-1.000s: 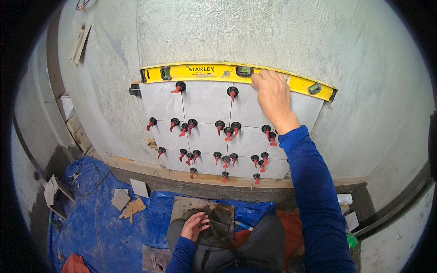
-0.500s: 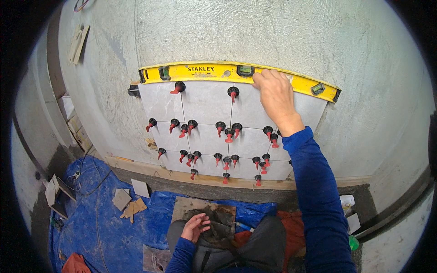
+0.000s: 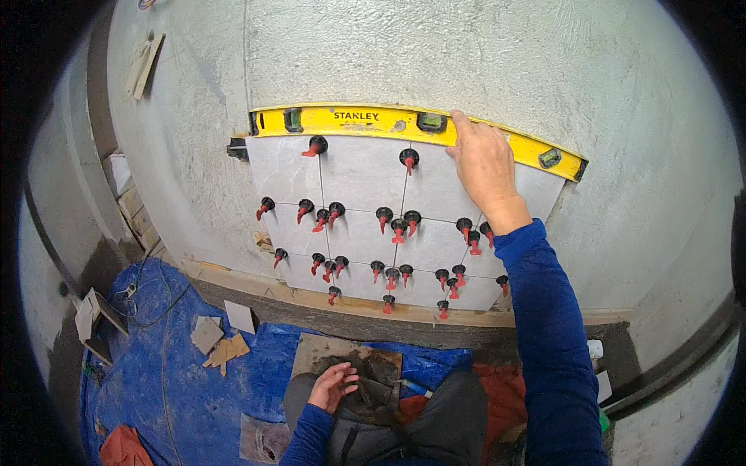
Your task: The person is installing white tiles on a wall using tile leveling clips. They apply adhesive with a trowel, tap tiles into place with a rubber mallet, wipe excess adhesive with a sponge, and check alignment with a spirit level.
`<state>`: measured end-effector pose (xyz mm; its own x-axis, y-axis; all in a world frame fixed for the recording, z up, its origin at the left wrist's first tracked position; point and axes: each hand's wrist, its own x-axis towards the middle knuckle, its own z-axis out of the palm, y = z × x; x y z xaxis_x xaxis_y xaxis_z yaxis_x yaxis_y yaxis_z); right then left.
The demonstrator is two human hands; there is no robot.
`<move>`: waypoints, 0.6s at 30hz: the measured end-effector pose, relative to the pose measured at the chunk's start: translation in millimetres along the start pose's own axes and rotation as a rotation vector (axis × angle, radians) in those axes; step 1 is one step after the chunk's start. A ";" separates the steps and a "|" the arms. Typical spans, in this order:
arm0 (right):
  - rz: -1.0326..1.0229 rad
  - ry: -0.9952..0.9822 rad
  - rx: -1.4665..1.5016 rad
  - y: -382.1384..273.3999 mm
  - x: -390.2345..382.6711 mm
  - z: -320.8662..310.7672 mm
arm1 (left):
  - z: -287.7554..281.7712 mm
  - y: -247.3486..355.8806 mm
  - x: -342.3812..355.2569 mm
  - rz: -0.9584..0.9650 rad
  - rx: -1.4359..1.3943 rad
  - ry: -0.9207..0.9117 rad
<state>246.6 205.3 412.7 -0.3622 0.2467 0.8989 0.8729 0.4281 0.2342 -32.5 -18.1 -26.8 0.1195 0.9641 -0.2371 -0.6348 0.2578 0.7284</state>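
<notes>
A yellow spirit level lies along the top edge of the grey wall tiles. My right hand is closed on it right of its middle vial, one finger over the upper edge and the arm reaching up from the lower right. Black-and-red tile levelling clips stick out from the joints in rows. Over my lap, my left hand is held with fingers loosely bent and apart, nothing visible in it. Under that hand is a dark, dirty cloth.
Bare grey wall surrounds the tiles. A wooden batten runs beneath them. On the blue tarp lie tile offcuts, a broken wood piece and a cable. A reddish cloth lies at lower left.
The view has shifted slightly, so the tiles and level appear further right. My right hand has changed its hold, a finger now over the level's upper edge. My left hand stays in place.
</notes>
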 end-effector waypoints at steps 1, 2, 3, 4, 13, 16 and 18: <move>-0.006 0.008 -0.010 -0.2 0.4 0.1 | -0.8 -0.1 0.1 0.000 0.002 0.000; 0.000 -0.008 -0.007 -0.1 0.7 0.1 | -1.5 -0.2 0.4 0.000 -0.002 -0.004; -0.007 -0.005 0.000 0.0 1.0 0.3 | -2.1 -0.1 0.8 -0.002 -0.006 -0.009; -0.015 -0.003 0.006 0.3 1.1 0.5 | -2.7 -0.2 1.2 -0.001 -0.008 -0.013; -0.029 -0.005 0.013 2.8 0.5 0.6 | -4.7 -0.7 0.5 0.005 0.001 -0.030; -0.033 -0.022 0.008 3.3 1.0 0.7 | -4.0 0.1 0.1 0.008 0.010 -0.023; -0.048 -0.006 0.013 3.9 1.1 1.4 | -3.3 0.3 0.2 0.009 -0.021 -0.019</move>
<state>249.1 208.4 414.1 -0.4055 0.2305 0.8846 0.8502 0.4504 0.2724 -35.2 -18.1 -28.8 0.1282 0.9674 -0.2183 -0.6521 0.2481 0.7164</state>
